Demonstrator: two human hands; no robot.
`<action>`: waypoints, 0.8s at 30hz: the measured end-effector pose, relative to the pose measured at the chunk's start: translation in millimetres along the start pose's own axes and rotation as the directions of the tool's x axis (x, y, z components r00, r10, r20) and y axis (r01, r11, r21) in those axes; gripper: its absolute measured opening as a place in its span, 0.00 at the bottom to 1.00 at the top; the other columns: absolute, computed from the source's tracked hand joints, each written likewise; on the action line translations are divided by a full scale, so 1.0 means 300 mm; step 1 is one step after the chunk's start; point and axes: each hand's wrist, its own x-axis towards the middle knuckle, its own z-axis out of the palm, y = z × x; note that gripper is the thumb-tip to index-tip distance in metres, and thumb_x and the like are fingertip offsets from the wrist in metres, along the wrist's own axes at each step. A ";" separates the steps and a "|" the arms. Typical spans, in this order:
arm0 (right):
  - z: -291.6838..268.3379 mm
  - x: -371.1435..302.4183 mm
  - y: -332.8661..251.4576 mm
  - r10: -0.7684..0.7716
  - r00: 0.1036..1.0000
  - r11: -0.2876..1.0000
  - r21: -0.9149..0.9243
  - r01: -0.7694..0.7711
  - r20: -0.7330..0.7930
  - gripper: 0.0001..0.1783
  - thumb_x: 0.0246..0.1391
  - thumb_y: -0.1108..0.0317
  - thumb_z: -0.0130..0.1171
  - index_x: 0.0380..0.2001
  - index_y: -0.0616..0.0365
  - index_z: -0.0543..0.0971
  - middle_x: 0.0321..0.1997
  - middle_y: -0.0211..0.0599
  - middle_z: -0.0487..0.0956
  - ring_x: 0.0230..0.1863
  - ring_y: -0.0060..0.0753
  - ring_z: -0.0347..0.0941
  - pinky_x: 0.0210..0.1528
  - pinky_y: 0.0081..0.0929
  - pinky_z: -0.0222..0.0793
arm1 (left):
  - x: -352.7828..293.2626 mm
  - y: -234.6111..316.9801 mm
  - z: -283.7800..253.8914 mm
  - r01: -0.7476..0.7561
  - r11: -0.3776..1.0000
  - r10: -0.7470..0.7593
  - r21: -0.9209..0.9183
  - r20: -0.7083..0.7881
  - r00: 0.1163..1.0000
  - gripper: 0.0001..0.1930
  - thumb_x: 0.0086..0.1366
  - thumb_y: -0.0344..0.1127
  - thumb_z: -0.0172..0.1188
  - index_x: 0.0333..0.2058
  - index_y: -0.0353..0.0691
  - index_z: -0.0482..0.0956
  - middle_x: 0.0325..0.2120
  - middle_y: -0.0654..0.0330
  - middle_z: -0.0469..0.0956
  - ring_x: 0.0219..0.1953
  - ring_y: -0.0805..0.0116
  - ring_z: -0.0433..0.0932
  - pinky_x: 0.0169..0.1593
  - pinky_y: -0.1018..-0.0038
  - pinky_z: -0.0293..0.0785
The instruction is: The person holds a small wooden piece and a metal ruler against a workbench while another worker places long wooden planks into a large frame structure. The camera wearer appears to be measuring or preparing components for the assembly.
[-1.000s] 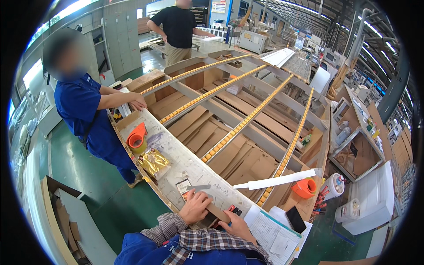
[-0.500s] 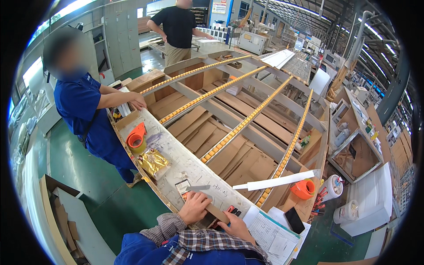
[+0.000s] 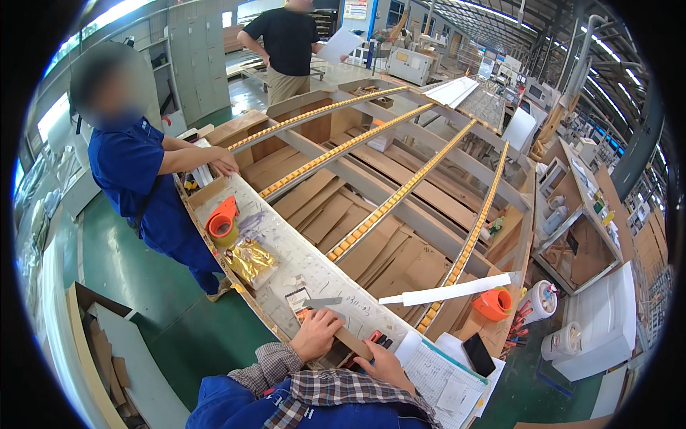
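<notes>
Fingers of the left hand (image 3: 316, 334) curl over the left end of a brown strip (image 3: 352, 343) at the near side of the counter (image 3: 307, 250); I read that grip as closed on it. The right hand (image 3: 388, 370) has the strip's right end, so both grips are narrow, with the strip slanting between them. Just beyond the right hand lie red-and-black tools (image 3: 379, 339), which leaves me little room there. To the right, a clipboard with papers (image 3: 439, 382) and a phone (image 3: 479, 355) take up the near corner. Just past the left hand, a grey flat piece (image 3: 323, 302) lies by a printed card (image 3: 296, 300); farther left I see a gold packet (image 3: 249, 261) and an orange tape dispenser (image 3: 223, 223) along the left edge. Beyond the counter's far edge, the framework drops to cardboard sheets (image 3: 386, 250), crossed by yellow roller tracks (image 3: 396, 200). On the right a white strip (image 3: 457, 289) spans that opening, its right end beside a second orange dispenser (image 3: 493, 304). Green floor (image 3: 179, 322) borders the left side, where a co-worker in blue (image 3: 132, 161) stands, hands at the counter's far left end. Farther off, a person in a black shirt (image 3: 291, 46) holds a white sheet (image 3: 339, 46).
</notes>
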 end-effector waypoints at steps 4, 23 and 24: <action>0.009 0.000 0.014 -0.021 1.000 1.000 -0.005 0.021 -0.009 0.31 0.49 0.52 0.62 0.51 0.60 0.69 0.44 0.52 0.76 0.45 0.51 0.73 0.43 0.36 0.70 | 0.000 -0.001 0.001 -0.002 1.000 0.002 0.009 0.002 1.000 0.20 0.47 0.26 0.55 0.43 0.41 0.71 0.39 0.58 0.69 0.48 0.60 0.66 0.48 0.63 0.60; -0.007 -0.001 -0.005 0.001 1.000 1.000 -0.008 -0.001 0.031 0.31 0.51 0.53 0.59 0.52 0.63 0.68 0.47 0.54 0.74 0.47 0.52 0.72 0.46 0.36 0.69 | 0.003 -0.001 -0.003 -0.002 1.000 0.002 0.003 0.004 1.000 0.20 0.45 0.27 0.55 0.42 0.41 0.72 0.38 0.58 0.69 0.47 0.60 0.67 0.47 0.63 0.61; -0.007 -0.002 -0.005 -0.003 1.000 1.000 -0.011 0.003 0.027 0.31 0.51 0.53 0.59 0.51 0.62 0.68 0.47 0.53 0.74 0.47 0.52 0.72 0.46 0.36 0.69 | 0.003 -0.001 -0.003 -0.001 1.000 0.001 -0.002 0.002 1.000 0.20 0.45 0.27 0.55 0.42 0.41 0.72 0.38 0.58 0.69 0.47 0.60 0.67 0.47 0.63 0.61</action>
